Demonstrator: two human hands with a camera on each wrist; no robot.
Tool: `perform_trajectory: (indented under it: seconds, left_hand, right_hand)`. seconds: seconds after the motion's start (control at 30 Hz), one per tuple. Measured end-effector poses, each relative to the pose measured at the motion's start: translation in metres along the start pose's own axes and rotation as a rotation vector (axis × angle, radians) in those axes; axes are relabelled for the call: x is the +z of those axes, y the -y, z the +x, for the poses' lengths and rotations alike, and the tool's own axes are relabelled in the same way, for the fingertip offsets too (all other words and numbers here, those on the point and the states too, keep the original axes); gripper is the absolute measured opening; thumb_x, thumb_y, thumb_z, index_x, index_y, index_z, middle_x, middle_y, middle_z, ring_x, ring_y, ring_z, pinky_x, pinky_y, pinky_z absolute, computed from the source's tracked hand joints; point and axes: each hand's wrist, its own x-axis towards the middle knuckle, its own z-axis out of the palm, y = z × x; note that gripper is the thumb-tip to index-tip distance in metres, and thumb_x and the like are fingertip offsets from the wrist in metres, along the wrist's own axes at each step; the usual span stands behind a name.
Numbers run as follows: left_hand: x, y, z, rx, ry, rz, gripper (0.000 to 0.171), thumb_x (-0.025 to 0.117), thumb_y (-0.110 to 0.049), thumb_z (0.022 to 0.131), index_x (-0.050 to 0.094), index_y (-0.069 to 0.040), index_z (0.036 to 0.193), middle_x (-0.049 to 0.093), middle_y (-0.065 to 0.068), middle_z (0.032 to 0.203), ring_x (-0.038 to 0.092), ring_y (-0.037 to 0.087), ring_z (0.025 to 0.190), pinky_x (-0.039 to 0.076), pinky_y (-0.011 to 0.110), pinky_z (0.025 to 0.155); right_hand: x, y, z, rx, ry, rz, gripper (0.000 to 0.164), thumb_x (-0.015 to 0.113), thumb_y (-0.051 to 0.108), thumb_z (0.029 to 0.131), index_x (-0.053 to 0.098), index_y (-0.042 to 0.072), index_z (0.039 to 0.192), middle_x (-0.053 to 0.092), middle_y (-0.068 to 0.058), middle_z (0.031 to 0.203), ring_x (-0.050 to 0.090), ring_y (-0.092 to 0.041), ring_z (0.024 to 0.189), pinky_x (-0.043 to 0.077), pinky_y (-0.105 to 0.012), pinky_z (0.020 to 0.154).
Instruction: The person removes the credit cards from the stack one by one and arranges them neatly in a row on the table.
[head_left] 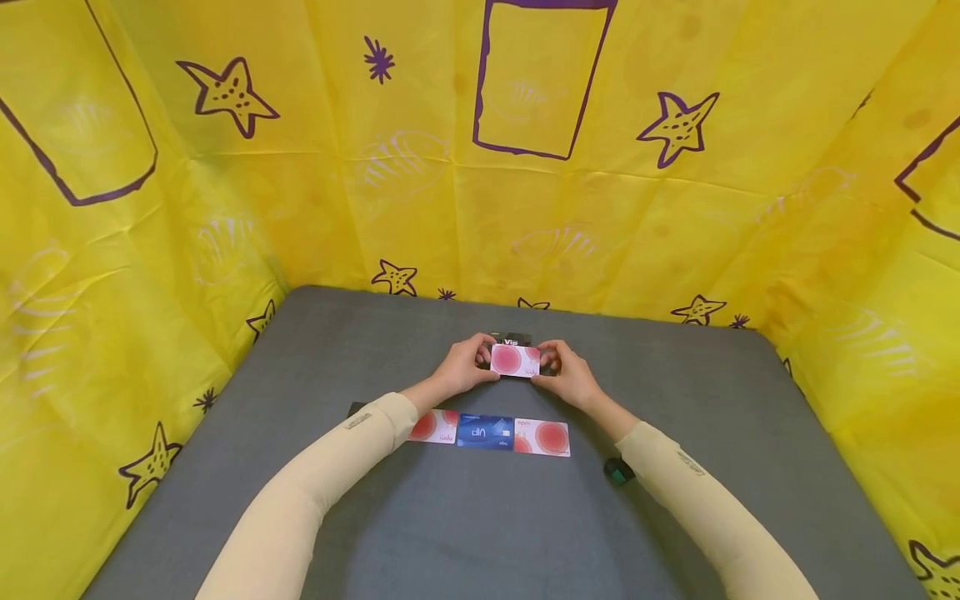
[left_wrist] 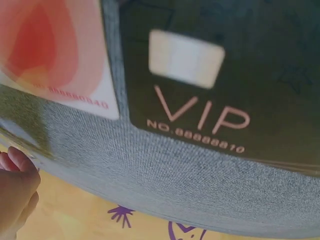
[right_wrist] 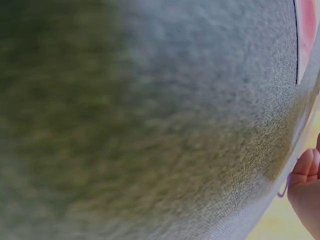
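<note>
In the head view a white card with pink circles [head_left: 515, 361] is held by its two short ends. My left hand [head_left: 463, 367] pinches the left end between thumb and fingers, while my right hand [head_left: 570, 377] pinches the right end. Just behind it, a black card lettered "Vip" [head_left: 516, 339] shows, partly covered by the pink one. Only part of my left hand [left_wrist: 17, 192] enters the left wrist view, and the right wrist view catches part of my right hand [right_wrist: 306, 187] at its edge.
Nearer me lies a row: a pink-circled card [head_left: 435, 426], a blue VIP card [head_left: 486, 432] and another pink-circled card [head_left: 542, 437]. A black VIP card [left_wrist: 195, 110] at the row's left end is mostly under my left sleeve. A small dark-green object [head_left: 618, 472] sits beside my right sleeve.
</note>
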Motion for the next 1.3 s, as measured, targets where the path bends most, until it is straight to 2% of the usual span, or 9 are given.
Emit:
perform_trajectory:
  seconds: [0.27,0.53,0.73,0.93,1.3]
  left_hand:
    - [0.002,-0.004,-0.009,0.027,0.009,-0.011,0.057,0.086,-0.012,0.074,0.056,-0.002,0.121,0.059,0.001,0.085,0.054,0.016,0.080,0.046,0.027,0.077]
    - [0.004,-0.010,-0.020,0.019,0.026,-0.024,0.055,0.086,-0.014,0.074,0.057,-0.005,0.120,0.060,0.001,0.086,0.055,0.017,0.081,0.047,0.028,0.078]
    - [0.006,-0.013,-0.025,0.048,0.026,-0.027,0.056,0.087,-0.016,0.073,0.057,-0.005,0.119,0.060,0.000,0.086,0.054,0.015,0.080,0.047,0.026,0.076]
    - [0.008,-0.016,-0.031,0.049,0.029,-0.036,0.055,0.087,-0.016,0.074,0.056,-0.006,0.119,0.060,0.000,0.087,0.054,0.015,0.080,0.047,0.025,0.075]
    - [0.012,-0.019,-0.041,0.079,0.063,-0.063,0.053,0.086,-0.015,0.075,0.056,-0.004,0.118,0.059,0.000,0.087,0.054,0.016,0.080,0.046,0.025,0.074]
  right_hand:
    - [-0.004,0.004,-0.014,0.005,0.018,0.026,0.055,0.082,0.009,0.078,0.052,0.006,0.124,0.062,-0.008,0.096,0.051,-0.023,0.085,0.040,-0.030,0.072]
    - [-0.006,0.004,-0.024,0.041,0.046,0.043,0.055,0.082,0.012,0.079,0.051,0.009,0.124,0.060,-0.008,0.097,0.051,-0.023,0.085,0.042,-0.027,0.070]
    - [-0.006,0.001,-0.032,0.028,0.040,0.039,0.055,0.082,0.011,0.079,0.051,0.009,0.124,0.060,-0.006,0.095,0.051,-0.021,0.083,0.042,-0.027,0.070]
    - [-0.008,0.001,-0.037,0.011,0.040,0.045,0.055,0.082,0.011,0.078,0.051,0.009,0.124,0.060,-0.007,0.095,0.052,-0.021,0.083,0.042,-0.026,0.069]
    - [-0.012,0.005,-0.052,0.019,0.071,0.047,0.056,0.082,0.013,0.079,0.050,0.010,0.124,0.059,-0.007,0.095,0.051,-0.023,0.083,0.041,-0.026,0.068]
